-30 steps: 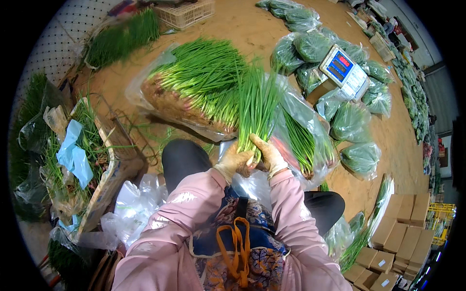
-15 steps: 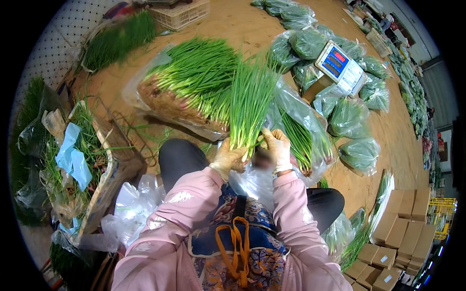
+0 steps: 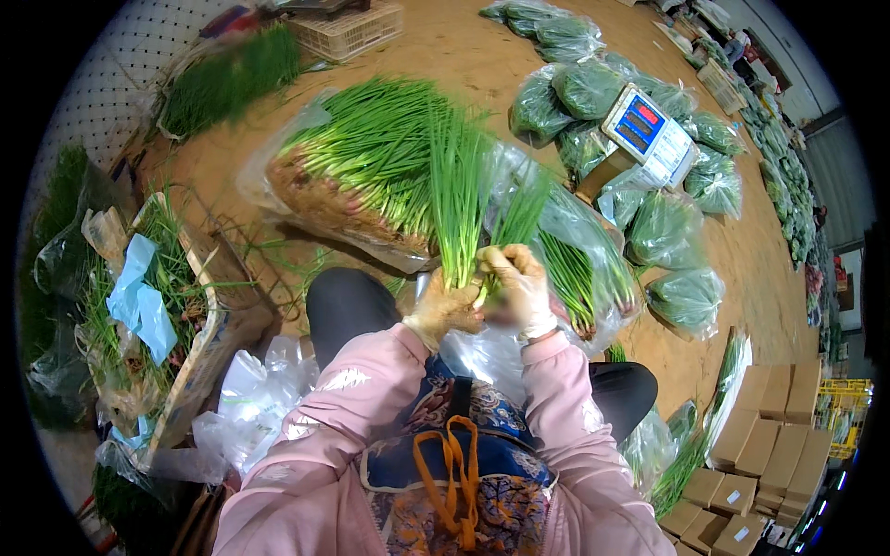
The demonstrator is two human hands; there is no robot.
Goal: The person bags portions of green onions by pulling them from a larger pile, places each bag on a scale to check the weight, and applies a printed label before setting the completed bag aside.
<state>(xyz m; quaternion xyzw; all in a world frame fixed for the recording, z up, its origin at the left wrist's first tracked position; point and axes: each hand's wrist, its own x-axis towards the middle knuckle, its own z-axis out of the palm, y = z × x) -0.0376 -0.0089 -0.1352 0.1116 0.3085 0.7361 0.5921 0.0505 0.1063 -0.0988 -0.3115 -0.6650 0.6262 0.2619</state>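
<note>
A bunch of scallions (image 3: 456, 208) stands upright in my gloved left hand (image 3: 445, 310), its fingers wrapped round the white stem ends. My gloved right hand (image 3: 521, 287) is closed beside it, fingers pinching some stems whose green tops lean to the right. Just beyond lies a large heap of scallions (image 3: 371, 157), roots toward me, on a clear plastic sheet (image 3: 264, 190). To the right of my hands, a clear bag (image 3: 607, 246) holds more scallions (image 3: 567, 278). A blurred patch hides what is just under my right fingers.
A digital scale (image 3: 649, 134) stands among bagged greens (image 3: 667, 227) at right. Trimmings and a blue scrap (image 3: 141, 296) fill a crate at left. Crumpled plastic bags (image 3: 255, 398) lie by my left knee, cardboard boxes (image 3: 779, 417) at lower right, a plastic crate (image 3: 348, 30) at the far side.
The bunch in my left hand has shifted slightly left and stands straighter. Some stems by my right hand now lean apart to the right, and my right fingers have curled inward.
</note>
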